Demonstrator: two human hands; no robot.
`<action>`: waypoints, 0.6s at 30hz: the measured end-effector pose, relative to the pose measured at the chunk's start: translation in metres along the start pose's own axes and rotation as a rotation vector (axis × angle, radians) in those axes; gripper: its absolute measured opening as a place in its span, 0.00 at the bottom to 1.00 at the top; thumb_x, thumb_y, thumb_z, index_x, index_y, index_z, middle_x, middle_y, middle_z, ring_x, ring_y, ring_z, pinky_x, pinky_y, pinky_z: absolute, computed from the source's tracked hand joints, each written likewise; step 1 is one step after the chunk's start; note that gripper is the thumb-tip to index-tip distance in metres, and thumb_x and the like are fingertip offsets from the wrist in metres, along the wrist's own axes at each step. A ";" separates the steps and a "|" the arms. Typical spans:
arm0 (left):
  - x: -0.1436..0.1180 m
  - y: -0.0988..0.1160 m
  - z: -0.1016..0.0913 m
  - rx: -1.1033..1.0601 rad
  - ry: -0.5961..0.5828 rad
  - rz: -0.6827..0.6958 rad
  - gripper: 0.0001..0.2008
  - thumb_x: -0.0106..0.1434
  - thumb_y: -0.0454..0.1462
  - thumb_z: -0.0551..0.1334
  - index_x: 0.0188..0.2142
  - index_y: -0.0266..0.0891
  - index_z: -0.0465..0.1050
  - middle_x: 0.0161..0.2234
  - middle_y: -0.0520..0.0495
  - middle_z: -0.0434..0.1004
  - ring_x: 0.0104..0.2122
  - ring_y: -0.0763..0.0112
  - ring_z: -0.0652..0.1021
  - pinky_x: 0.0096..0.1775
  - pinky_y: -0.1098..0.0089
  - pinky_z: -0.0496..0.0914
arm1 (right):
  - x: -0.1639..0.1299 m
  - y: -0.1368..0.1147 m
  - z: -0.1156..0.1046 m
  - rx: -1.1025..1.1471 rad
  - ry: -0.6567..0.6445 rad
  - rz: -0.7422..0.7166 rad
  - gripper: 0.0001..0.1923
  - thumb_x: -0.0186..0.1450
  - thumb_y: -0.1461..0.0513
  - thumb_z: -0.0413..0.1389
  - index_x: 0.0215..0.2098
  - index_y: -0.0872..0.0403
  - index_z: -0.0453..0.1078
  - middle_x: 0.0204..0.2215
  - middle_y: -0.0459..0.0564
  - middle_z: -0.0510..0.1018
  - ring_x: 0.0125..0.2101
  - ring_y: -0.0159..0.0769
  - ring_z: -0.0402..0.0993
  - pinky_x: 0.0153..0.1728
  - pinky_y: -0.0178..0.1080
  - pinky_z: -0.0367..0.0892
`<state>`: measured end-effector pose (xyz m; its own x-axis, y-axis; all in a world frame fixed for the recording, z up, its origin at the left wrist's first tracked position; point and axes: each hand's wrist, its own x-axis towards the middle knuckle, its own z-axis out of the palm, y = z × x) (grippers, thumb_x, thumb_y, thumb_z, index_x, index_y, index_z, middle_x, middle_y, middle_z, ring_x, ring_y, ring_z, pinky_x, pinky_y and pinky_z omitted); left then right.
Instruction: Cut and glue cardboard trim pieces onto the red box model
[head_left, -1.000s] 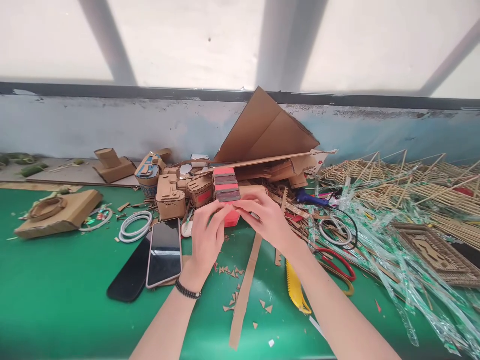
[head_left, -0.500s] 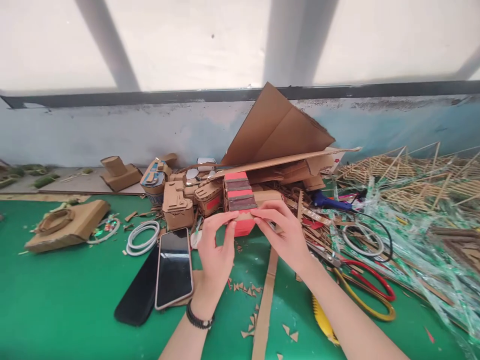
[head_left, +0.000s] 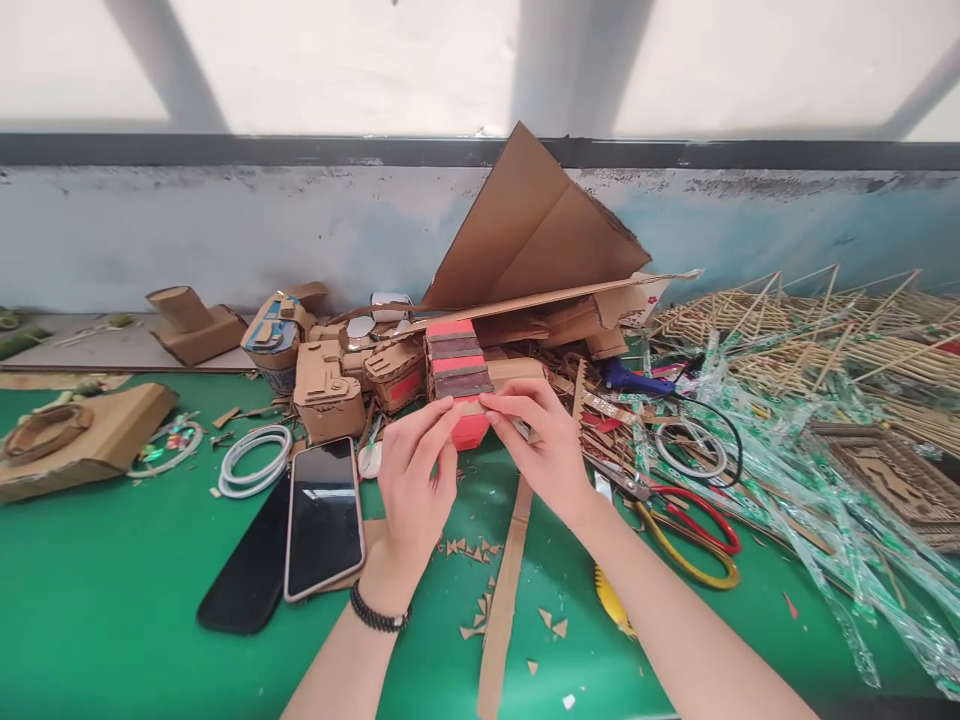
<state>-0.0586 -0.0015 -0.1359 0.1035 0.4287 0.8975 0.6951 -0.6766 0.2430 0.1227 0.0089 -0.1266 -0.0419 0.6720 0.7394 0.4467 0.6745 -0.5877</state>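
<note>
Fingers (head_left: 420,424) of the left hand (head_left: 411,492) bent and close together, tips at the left end of a small cardboard piece (head_left: 469,408); cannot tell whether they grip it or only touch it, as the undersides are hidden. Right hand (head_left: 546,455): thumb and index pinched narrow on the right end of the same piece.

Position: piece lies between the two hands, at the near edge of a red box with dark brown bands (head_left: 460,368); contact with the box not clear. Box is on the green table (head_left: 135,580), red near face visible below the fingertips.

Left wrist: black beaded bracelet (head_left: 379,612). Left of that arm: phone (head_left: 324,520), screen up, overlapping a flat black object (head_left: 241,575); coiled white cable (head_left: 256,462) behind them.

Between the forearms: long cardboard strip (head_left: 504,610) pointing away from the wearer, small triangular offcuts (head_left: 480,606) beside it.

Right side: yellow toothed tool (head_left: 613,604), partly hidden by the right forearm; scissors with red and yellow handles (head_left: 694,515); blue glue gun (head_left: 637,379) farther back.
</note>
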 end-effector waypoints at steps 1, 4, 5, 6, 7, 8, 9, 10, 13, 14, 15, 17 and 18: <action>0.000 0.000 0.000 0.002 -0.002 0.000 0.23 0.72 0.24 0.59 0.61 0.46 0.75 0.54 0.43 0.83 0.54 0.62 0.82 0.55 0.60 0.77 | 0.000 0.000 0.000 -0.003 -0.001 0.001 0.12 0.75 0.63 0.58 0.53 0.43 0.80 0.45 0.51 0.77 0.45 0.38 0.80 0.48 0.44 0.80; 0.000 -0.001 0.000 -0.001 -0.001 -0.002 0.24 0.71 0.24 0.59 0.61 0.46 0.75 0.54 0.44 0.83 0.54 0.63 0.81 0.55 0.60 0.77 | 0.000 0.002 -0.001 0.005 -0.004 -0.001 0.13 0.75 0.63 0.57 0.53 0.43 0.80 0.45 0.51 0.77 0.45 0.38 0.80 0.48 0.44 0.79; 0.000 -0.001 0.000 -0.003 0.000 0.000 0.24 0.71 0.24 0.59 0.61 0.46 0.75 0.54 0.44 0.83 0.54 0.63 0.81 0.56 0.61 0.77 | 0.000 0.002 -0.001 0.012 -0.005 -0.004 0.13 0.75 0.63 0.57 0.53 0.43 0.80 0.45 0.51 0.77 0.45 0.38 0.80 0.48 0.44 0.79; 0.000 -0.001 0.000 -0.005 0.001 0.002 0.24 0.71 0.24 0.59 0.60 0.46 0.75 0.54 0.44 0.83 0.53 0.63 0.81 0.56 0.61 0.77 | 0.000 0.002 -0.001 0.020 -0.007 -0.005 0.13 0.76 0.63 0.57 0.53 0.43 0.80 0.46 0.51 0.78 0.46 0.38 0.80 0.48 0.44 0.79; 0.001 -0.001 0.000 -0.005 0.002 0.004 0.24 0.71 0.23 0.59 0.60 0.46 0.75 0.53 0.44 0.84 0.53 0.64 0.81 0.55 0.61 0.77 | -0.001 0.002 -0.001 0.028 -0.008 -0.006 0.14 0.75 0.63 0.57 0.54 0.43 0.80 0.46 0.51 0.78 0.46 0.38 0.80 0.48 0.44 0.79; 0.001 -0.001 -0.001 -0.004 0.003 0.005 0.23 0.71 0.23 0.59 0.59 0.45 0.75 0.53 0.44 0.84 0.53 0.64 0.81 0.55 0.61 0.77 | -0.001 0.002 -0.002 0.036 -0.009 -0.006 0.14 0.75 0.64 0.58 0.54 0.43 0.80 0.46 0.51 0.78 0.46 0.38 0.80 0.49 0.44 0.79; 0.001 -0.001 -0.001 -0.004 0.004 0.006 0.23 0.71 0.23 0.59 0.59 0.45 0.75 0.53 0.44 0.84 0.53 0.64 0.81 0.55 0.61 0.77 | -0.001 0.002 -0.002 0.044 -0.008 -0.008 0.15 0.75 0.65 0.58 0.54 0.43 0.80 0.46 0.51 0.78 0.46 0.37 0.80 0.49 0.44 0.79; 0.000 -0.002 -0.001 -0.003 0.006 0.007 0.23 0.71 0.23 0.58 0.59 0.45 0.75 0.53 0.44 0.84 0.53 0.64 0.81 0.55 0.61 0.77 | -0.002 0.001 -0.002 0.050 -0.008 -0.010 0.15 0.75 0.65 0.57 0.54 0.42 0.80 0.47 0.51 0.78 0.46 0.37 0.80 0.49 0.43 0.79; 0.000 -0.002 -0.002 0.001 0.007 0.008 0.22 0.72 0.24 0.57 0.59 0.46 0.75 0.53 0.44 0.84 0.53 0.64 0.82 0.54 0.60 0.77 | -0.002 0.000 -0.003 0.045 -0.010 -0.012 0.16 0.75 0.65 0.57 0.55 0.42 0.80 0.47 0.51 0.78 0.47 0.38 0.81 0.49 0.43 0.79; 0.000 -0.003 -0.002 0.001 0.005 0.008 0.22 0.72 0.25 0.57 0.59 0.47 0.75 0.53 0.44 0.84 0.53 0.63 0.82 0.53 0.60 0.77 | -0.002 0.000 -0.003 0.034 -0.012 -0.011 0.16 0.75 0.65 0.56 0.55 0.42 0.80 0.47 0.51 0.79 0.47 0.38 0.81 0.49 0.44 0.80; -0.001 -0.003 -0.002 0.001 0.003 0.007 0.22 0.73 0.25 0.57 0.59 0.47 0.75 0.53 0.44 0.84 0.53 0.63 0.82 0.53 0.60 0.77 | -0.003 0.000 -0.003 0.022 -0.013 -0.010 0.16 0.76 0.64 0.56 0.55 0.42 0.80 0.47 0.51 0.79 0.47 0.39 0.81 0.49 0.44 0.80; -0.001 -0.003 -0.002 0.003 -0.001 0.009 0.21 0.73 0.26 0.56 0.59 0.47 0.75 0.53 0.43 0.84 0.53 0.63 0.82 0.53 0.60 0.78 | -0.003 0.001 -0.004 -0.001 -0.018 -0.008 0.16 0.76 0.63 0.55 0.56 0.42 0.79 0.48 0.52 0.79 0.46 0.39 0.81 0.48 0.44 0.80; -0.001 -0.003 -0.002 0.005 -0.005 0.012 0.21 0.73 0.26 0.56 0.59 0.47 0.75 0.53 0.43 0.83 0.53 0.62 0.82 0.54 0.60 0.77 | -0.003 0.001 -0.005 -0.012 -0.022 -0.008 0.15 0.77 0.62 0.55 0.57 0.42 0.79 0.49 0.52 0.80 0.46 0.39 0.81 0.48 0.44 0.80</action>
<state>-0.0626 -0.0009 -0.1371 0.1154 0.4240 0.8983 0.6975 -0.6785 0.2307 0.1273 0.0061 -0.1278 -0.0650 0.6732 0.7366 0.4570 0.6763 -0.5777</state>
